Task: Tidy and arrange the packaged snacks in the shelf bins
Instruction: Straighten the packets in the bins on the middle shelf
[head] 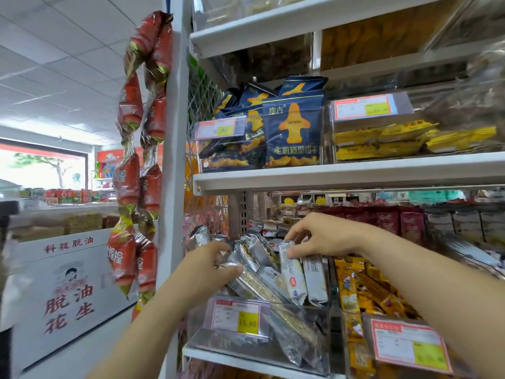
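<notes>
A clear shelf bin [300,351] at the lower middle holds several silver-wrapped snack bars [314,280], some upright, some leaning left. My left hand [210,265] reaches in from the lower left and grips the leaning silver bars [246,258] at the bin's left side. My right hand [325,236] comes from the right and pinches the top of an upright silver and white bar [293,280] between thumb and fingers. A price tag [237,315] reading 13.80 hangs on the bin's front.
Yellow snack packs [360,291] fill the bin to the right, red packs [388,220] lie behind. The shelf above carries blue biscuit bags [292,132] and yellow packs [396,140]. Strings of red sausages [136,165] hang on the shelf post [175,132]. A white freezer chest [62,291] stands left.
</notes>
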Tool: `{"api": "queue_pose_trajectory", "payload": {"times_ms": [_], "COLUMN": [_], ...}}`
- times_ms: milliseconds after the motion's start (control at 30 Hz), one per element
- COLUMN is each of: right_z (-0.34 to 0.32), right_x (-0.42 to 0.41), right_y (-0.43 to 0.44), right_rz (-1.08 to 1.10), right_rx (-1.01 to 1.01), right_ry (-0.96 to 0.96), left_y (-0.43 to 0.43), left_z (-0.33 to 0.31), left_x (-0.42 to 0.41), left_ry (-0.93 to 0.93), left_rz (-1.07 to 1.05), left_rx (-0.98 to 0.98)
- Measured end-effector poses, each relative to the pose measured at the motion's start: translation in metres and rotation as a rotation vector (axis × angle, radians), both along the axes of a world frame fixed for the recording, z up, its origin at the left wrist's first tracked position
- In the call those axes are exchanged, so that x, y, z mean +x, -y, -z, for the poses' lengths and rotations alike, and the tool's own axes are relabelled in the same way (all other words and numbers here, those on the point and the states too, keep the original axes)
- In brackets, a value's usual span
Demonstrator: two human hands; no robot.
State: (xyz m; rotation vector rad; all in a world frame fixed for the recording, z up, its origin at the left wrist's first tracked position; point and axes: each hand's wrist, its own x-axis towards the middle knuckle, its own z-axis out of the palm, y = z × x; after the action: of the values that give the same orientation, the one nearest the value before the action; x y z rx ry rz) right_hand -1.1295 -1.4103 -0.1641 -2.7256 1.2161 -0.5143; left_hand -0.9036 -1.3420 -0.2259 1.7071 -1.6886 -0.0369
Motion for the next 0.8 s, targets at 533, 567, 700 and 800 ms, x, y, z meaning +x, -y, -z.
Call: {"api": "queue_pose_trajectory", "payload": {"times_ms": [533, 567, 700, 800], "right_z": [0.010, 0.010, 0.015, 0.017], "right_x": [0.058, 0.061, 0.068, 0.069], "right_y": [-0.023, -0.022, -0.012, -0.005], "right_rz": [0.050, 0.037, 0.036, 0.043], "right_rx": [-0.188, -0.130, -0.017, 0.050], "right_ry": [-0.145, -0.144, -0.123, -0.104], "left_y": [-0.014, -0.014, -0.011, -0.007], "left_z": [0.010, 0.010, 0.015, 0.015], "left_x": [0.009, 0.012, 0.024, 0.022], "left_ry": [-0.039, -0.024, -0.025, 0.021], "left_rz": [-0.141, -0.149, -0.101, -0.108], "left_rx": [-0.042, -0.027, 0.058, 0.086]}}
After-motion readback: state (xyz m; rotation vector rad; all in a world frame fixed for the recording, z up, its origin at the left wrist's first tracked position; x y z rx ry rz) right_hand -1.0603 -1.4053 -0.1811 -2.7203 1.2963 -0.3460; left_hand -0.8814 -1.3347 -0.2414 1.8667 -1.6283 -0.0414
